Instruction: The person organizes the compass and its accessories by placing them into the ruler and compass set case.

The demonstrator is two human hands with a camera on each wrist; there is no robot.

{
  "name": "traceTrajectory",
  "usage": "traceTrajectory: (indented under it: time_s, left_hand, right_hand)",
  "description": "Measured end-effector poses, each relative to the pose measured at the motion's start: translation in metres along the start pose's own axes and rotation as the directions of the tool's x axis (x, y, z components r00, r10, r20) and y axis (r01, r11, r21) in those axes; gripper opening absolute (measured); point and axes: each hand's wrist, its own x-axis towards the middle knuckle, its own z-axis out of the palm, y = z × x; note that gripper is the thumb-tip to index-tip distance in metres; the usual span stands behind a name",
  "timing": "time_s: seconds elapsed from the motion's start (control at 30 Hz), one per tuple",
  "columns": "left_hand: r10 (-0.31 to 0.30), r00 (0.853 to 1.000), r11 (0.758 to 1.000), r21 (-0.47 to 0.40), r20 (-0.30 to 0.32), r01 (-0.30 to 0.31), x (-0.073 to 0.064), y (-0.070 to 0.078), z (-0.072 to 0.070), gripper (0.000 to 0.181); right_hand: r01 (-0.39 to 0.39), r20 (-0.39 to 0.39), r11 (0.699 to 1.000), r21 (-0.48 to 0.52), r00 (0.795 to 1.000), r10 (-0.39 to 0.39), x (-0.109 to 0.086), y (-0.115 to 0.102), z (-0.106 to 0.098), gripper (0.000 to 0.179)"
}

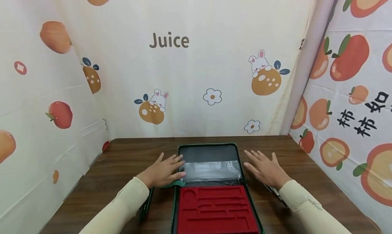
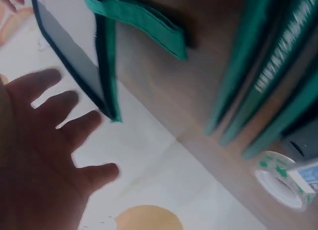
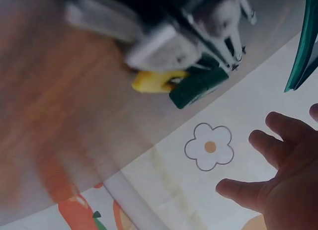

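A zip case with a green edge [image 1: 209, 145] lies unfolded on the table. Its lower half holds a red moulded insert [image 1: 214, 212] with recesses; a shiny clear pocket [image 1: 211, 170] crosses the dark lid. My left hand [image 1: 165, 171], fingers spread, overlaps the lid's left edge in the head view. A green strap [image 2: 144, 22] sticks out from the case near that hand. To the lid's right my right hand [image 1: 267, 169] hovers palm down with straight fingers. Neither hand holds anything. Beneath the right wrist, blurred silvery items [image 3: 164, 46] lie beside a yellow piece [image 3: 156, 82] and a dark green block [image 3: 198, 87].
Several green pencils [image 2: 271, 76], one with white lettering, lie left of the case. A roll of patterned tape [image 2: 285, 183] is beside them. Fruit-printed curtains [image 1: 214, 67] stand behind the wooden table [image 1: 134, 145] and along both sides.
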Motion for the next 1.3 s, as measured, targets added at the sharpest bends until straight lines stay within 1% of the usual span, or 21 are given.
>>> traceTrajectory:
  time_s: [0.13,0.27,0.4,0.5,0.63,0.8,0.9,1.03,1.17,1.3]
  left_hand:
    - [-0.001,0.998,1.000,0.007,0.056,0.000,-0.007,0.008,0.005,0.074]
    - [-0.011,0.995,1.000,-0.017,0.097,0.013,-0.015,0.011,0.009,0.078]
    - [-0.010,0.993,0.998,-0.056,0.121,0.017,-0.023,0.011,0.013,0.083]
    - [-0.002,0.990,0.998,-0.067,0.138,0.011,-0.027,0.010,0.017,0.087]
    - [0.013,0.989,0.999,-0.053,0.150,-0.005,-0.030,0.008,0.021,0.093]
    - [0.029,0.988,0.998,-0.058,0.151,-0.020,-0.030,0.010,0.022,0.103]
    - [0.029,0.988,0.998,-0.062,0.153,-0.019,-0.029,0.012,0.022,0.106]
    - [0.018,0.986,0.998,-0.063,0.167,-0.008,-0.027,0.014,0.021,0.108]
    - [0.002,0.981,0.996,-0.086,0.192,0.014,-0.025,0.016,0.021,0.109]
    - [-0.016,0.972,0.991,-0.127,0.232,0.047,-0.026,0.018,0.025,0.110]
  right_hand:
    - [-0.004,-0.012,1.000,0.005,1.000,0.004,-0.014,-0.003,0.000,0.062]
    - [-0.018,-0.022,1.000,0.006,1.000,0.018,-0.026,-0.005,0.000,0.062]
    - [-0.039,-0.032,0.999,0.002,0.999,0.039,-0.038,-0.004,0.001,0.062]
    - [-0.061,-0.039,0.998,-0.006,0.997,0.061,-0.047,-0.003,0.000,0.063]
    - [-0.090,-0.034,0.996,-0.012,0.995,0.089,-0.057,-0.003,-0.007,0.063]
    - [-0.110,-0.028,0.993,-0.033,0.994,0.109,-0.067,-0.003,-0.015,0.060]
    - [-0.101,-0.036,0.991,-0.093,0.995,0.098,-0.070,-0.002,-0.020,0.053]
    - [-0.082,-0.039,0.983,-0.166,0.996,0.077,-0.073,0.002,-0.024,0.032]
    - [-0.073,-0.038,0.983,-0.167,0.997,0.068,-0.076,0.005,-0.025,0.019]
    - [-0.080,0.015,0.988,-0.133,0.996,0.083,-0.081,0.009,-0.020,0.016]
